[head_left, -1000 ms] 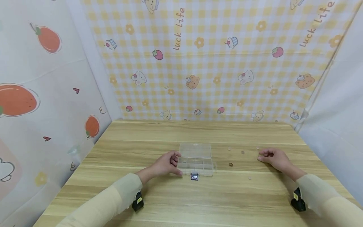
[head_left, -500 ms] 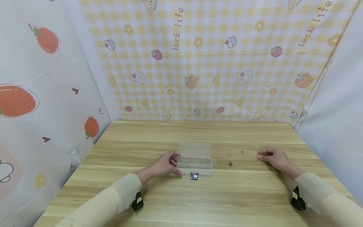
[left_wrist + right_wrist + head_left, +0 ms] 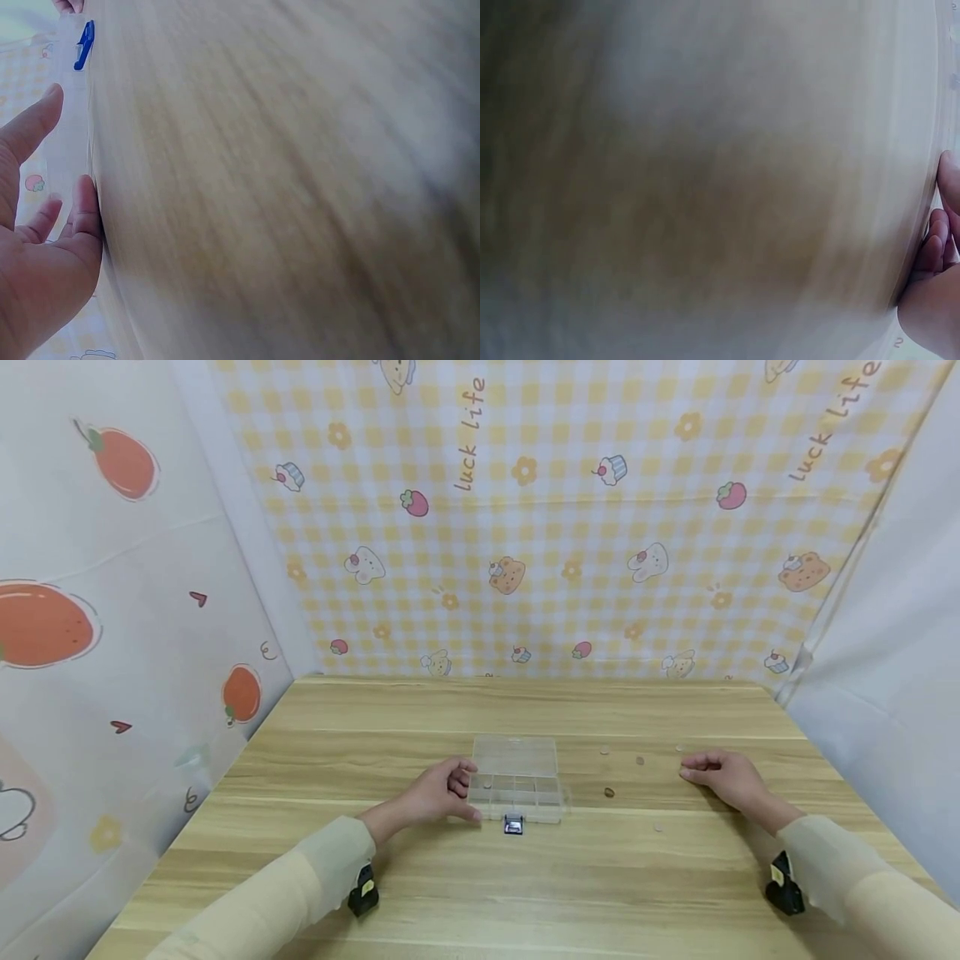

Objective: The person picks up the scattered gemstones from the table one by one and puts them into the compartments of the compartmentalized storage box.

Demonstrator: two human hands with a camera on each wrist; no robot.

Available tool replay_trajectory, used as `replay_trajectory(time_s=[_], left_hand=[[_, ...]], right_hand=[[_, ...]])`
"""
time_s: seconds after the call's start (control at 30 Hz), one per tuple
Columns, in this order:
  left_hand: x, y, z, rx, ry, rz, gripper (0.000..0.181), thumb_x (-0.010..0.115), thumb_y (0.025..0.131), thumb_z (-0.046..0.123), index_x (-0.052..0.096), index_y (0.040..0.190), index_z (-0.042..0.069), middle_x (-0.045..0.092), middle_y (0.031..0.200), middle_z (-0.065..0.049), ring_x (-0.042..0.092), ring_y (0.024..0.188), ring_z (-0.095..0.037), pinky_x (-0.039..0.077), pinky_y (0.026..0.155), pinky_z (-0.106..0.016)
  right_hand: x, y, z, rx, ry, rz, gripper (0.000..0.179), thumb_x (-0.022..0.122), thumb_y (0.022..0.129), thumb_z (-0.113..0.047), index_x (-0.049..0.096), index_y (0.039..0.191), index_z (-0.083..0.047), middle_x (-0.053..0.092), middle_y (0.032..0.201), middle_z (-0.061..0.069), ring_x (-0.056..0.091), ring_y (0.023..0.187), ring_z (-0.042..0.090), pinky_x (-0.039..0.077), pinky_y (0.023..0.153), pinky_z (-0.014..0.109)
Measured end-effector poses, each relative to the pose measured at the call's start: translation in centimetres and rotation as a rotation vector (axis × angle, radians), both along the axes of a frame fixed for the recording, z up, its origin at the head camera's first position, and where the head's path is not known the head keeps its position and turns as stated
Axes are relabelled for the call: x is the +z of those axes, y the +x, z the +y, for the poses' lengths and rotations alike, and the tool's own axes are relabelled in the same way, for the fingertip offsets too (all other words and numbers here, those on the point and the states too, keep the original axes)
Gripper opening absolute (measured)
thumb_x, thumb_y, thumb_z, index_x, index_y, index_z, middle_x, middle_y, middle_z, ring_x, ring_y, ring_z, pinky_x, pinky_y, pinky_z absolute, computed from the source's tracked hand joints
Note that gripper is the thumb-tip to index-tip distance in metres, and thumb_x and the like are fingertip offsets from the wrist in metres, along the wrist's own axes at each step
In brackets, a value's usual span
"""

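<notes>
A clear plastic compartment box (image 3: 525,814) lies on the table with its lid (image 3: 515,756) swung back and a dark blue latch (image 3: 513,825) at its front. My left hand (image 3: 438,793) grips the box's left end, thumb at the front corner and fingers at the back; the left wrist view shows the same hand (image 3: 52,247) around it. One small round piece (image 3: 487,786) sits in a left compartment. To the right, my right hand (image 3: 723,777) rests low at the table, thumb and forefinger tips together; I cannot tell whether a small piece is between them.
Several small flat pieces lie loose between box and right hand: a brown one (image 3: 609,792), a duller one (image 3: 640,761) and pale ones, such as the piece (image 3: 657,828) nearer the front. Patterned cloth (image 3: 555,568) hangs behind the wooden table (image 3: 570,893).
Both hands keep nearly the same places. The right hand's thumb and forefinger have closed slightly; the whole head view has shifted a little.
</notes>
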State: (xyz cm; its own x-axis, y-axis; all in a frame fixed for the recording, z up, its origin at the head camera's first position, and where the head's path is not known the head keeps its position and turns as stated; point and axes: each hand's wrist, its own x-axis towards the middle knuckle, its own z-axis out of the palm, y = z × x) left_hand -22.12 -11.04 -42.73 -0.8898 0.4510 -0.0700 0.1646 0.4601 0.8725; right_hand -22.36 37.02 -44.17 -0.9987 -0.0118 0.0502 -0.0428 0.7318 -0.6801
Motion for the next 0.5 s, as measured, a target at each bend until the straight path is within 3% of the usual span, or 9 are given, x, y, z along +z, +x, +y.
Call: replay_trajectory(time_s=[0.5], left_hand=[[-0.23,-0.13,-0.01,-0.005,-0.002,0.006,0.068,0.089,0.068,0.007,0.052,0.125,0.000,0.053,0.104,-0.010,0.052,0.090,-0.020,0.046,0.079,-0.032]], right_hand=[[0.24,-0.10,-0.15,-0.007,0.008,-0.007,0.033,0.072,0.090,-0.028,0.070,0.103,0.003,0.068,0.094,0.008,0.055,0.080,0.015,0.043,0.068,0.025]])
